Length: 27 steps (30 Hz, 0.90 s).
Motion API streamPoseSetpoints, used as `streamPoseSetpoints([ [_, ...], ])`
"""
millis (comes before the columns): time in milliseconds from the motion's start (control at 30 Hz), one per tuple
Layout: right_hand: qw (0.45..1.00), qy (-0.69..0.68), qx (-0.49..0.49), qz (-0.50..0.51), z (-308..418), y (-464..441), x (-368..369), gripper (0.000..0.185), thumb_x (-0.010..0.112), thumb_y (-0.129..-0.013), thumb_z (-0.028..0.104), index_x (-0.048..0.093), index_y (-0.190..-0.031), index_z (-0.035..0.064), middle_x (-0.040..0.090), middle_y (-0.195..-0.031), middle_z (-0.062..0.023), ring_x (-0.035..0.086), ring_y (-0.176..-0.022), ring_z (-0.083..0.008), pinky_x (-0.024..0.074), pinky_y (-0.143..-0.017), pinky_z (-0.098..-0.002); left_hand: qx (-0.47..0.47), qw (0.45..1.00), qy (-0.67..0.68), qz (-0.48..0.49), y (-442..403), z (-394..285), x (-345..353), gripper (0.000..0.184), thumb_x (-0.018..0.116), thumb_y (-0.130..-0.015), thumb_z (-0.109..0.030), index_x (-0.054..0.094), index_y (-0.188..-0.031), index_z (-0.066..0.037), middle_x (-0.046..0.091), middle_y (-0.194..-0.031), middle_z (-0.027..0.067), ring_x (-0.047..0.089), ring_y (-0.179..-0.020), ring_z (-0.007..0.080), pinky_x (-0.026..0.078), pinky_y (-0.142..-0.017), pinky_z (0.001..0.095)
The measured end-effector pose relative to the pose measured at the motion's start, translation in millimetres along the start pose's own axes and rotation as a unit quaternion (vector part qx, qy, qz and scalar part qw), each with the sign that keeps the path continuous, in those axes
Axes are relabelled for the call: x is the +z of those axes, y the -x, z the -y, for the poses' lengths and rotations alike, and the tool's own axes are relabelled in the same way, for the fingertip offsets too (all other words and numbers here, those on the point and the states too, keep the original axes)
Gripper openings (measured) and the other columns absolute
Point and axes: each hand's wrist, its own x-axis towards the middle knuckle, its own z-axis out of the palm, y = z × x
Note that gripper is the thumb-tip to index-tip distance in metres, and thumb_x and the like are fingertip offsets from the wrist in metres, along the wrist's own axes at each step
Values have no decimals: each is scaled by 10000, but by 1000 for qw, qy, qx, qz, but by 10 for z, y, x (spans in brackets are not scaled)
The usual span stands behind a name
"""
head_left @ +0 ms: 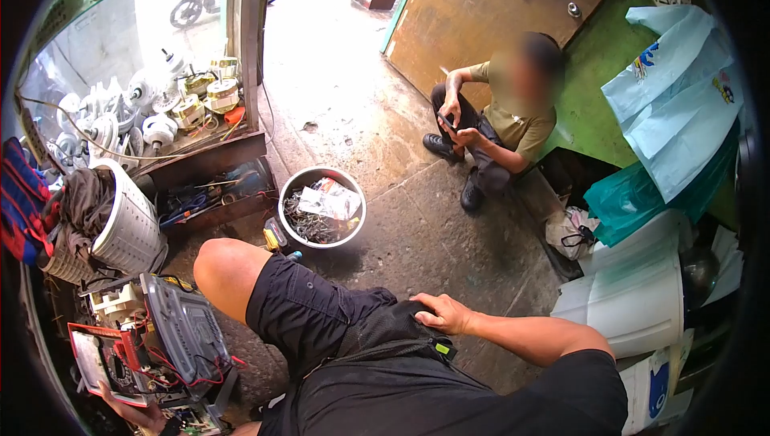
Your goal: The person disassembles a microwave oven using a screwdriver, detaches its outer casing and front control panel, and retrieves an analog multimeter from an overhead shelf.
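My right hand (443, 313) rests on a black bag (393, 328) on my lap, its fingers curled over the fabric near a small yellow-green tag. At the lower left, my left hand (128, 410) reaches to the lower edge of a red-framed device (104, 360). Its fingers are partly hidden there, so its grip cannot be made out. Right beside that device stands a grey plastic case (186, 332) with red wires, and circuit boards lie below it. A round white basin (357, 231) holding dark screws or metal bits and a clear plastic packet sits on the floor beyond my knee.
A person (513, 119) sits by the brown door (473, 11), holding a phone. A wooden drawer of tools (212, 215) and a white basket (132, 219) stand left. White motor parts (120, 115) fill the window ledge. Blue cloth (674, 107) hangs right, above white containers (634, 308).
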Motion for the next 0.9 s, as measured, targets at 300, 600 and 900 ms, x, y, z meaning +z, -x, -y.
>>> streamPoseSetpoints([
  [300,1000,-13,-4,-25,-183,-59,109,523,563,-1070,494,581,-1341,47,737,-995,-217,751,-932,-343,544,-797,-383,-12,1000,12,16,-74,60,-71,689,605,-1008,-523,481,-1477,-34,590,-1430,137,624,-1204,298,536,-955,449],
  [600,867,-342,222,286,-445,126,-340,1009,832,-897,472,252,-1640,112,511,-1467,-84,527,-1278,-212,474,-1037,-379,-42,999,21,22,-120,85,-75,685,602,-1008,-519,491,-1487,-41,581,-1442,134,608,-1234,291,517,-982,451],
  [900,894,-273,162,315,-153,218,-380,982,926,-801,278,386,-1571,-7,579,-1461,-109,547,-1314,-200,461,-1104,-390,12,1000,-3,-16,11,88,125,728,606,-1000,-512,460,-1515,-18,545,-1487,139,590,-1272,291,490,-1031,438],
])
